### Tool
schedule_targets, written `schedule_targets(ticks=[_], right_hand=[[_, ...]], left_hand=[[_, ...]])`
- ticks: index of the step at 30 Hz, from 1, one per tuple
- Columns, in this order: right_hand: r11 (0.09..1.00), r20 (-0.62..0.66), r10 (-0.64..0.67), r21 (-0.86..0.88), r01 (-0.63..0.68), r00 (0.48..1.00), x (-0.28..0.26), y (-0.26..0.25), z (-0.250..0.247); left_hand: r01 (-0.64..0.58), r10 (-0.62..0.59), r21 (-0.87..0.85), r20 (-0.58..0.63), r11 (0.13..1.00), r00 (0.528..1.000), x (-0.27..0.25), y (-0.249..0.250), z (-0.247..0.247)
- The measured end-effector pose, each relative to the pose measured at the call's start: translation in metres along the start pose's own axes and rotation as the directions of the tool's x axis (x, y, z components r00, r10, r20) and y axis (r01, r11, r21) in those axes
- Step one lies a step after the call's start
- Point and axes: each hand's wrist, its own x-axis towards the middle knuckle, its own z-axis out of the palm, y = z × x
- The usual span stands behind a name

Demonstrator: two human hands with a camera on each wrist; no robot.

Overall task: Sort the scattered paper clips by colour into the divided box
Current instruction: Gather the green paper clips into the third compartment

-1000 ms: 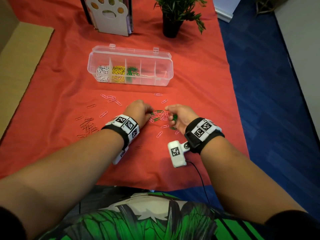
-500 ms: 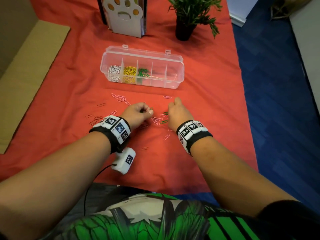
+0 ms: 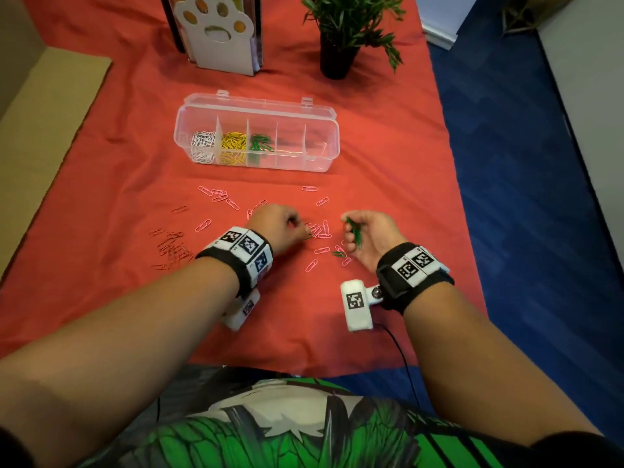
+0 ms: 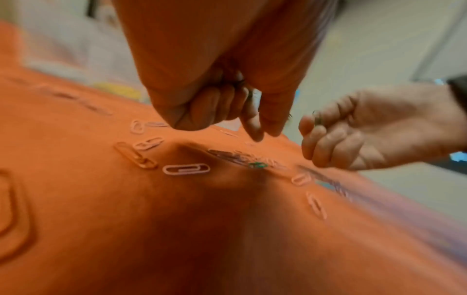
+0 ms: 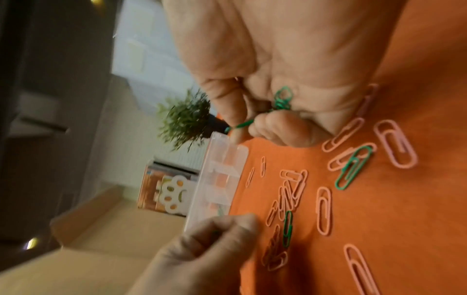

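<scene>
The clear divided box (image 3: 322,163) stands open beyond my hands, with white, yellow and green clips in its three left compartments. Pink paper clips (image 3: 319,231) lie scattered on the red cloth, with a few green ones (image 5: 352,167) among them. My right hand (image 3: 351,231) is turned on its side and grips a bunch of green clips (image 5: 281,99). My left hand (image 3: 297,226) hovers over the pile with curled fingers, thumb and forefinger pointing down. Dark wire ends (image 4: 248,93) show in its fist. A green clip (image 4: 257,165) lies just below its fingertips.
A heap of red clips (image 3: 172,246) lies left of my left wrist. A potted plant (image 3: 341,32) and a paw-shaped stand (image 3: 219,32) are behind the box. The cloth's right edge (image 3: 452,197) drops to blue floor.
My right hand has rolled from palm-down on the pile to its side, lifted slightly, with the green clips showing. The left hand stays over the pile.
</scene>
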Motion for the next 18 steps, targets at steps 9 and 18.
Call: schedule_targets(ticks=[9,18], right_hand=[[0.231,0.046,-0.324,-0.965,0.127,0.945,-0.009,0.027,-0.005],[0.033,0.143,-0.323,-0.986,0.162,0.936,-0.004,0.038,0.000]], left_hand=[[-0.168,0.142,0.391,0.095,0.905,0.985,-0.002,0.000,0.015],[0.452,-0.283,-0.607,0.358,0.654,0.890,-0.013,0.004,-0.002]])
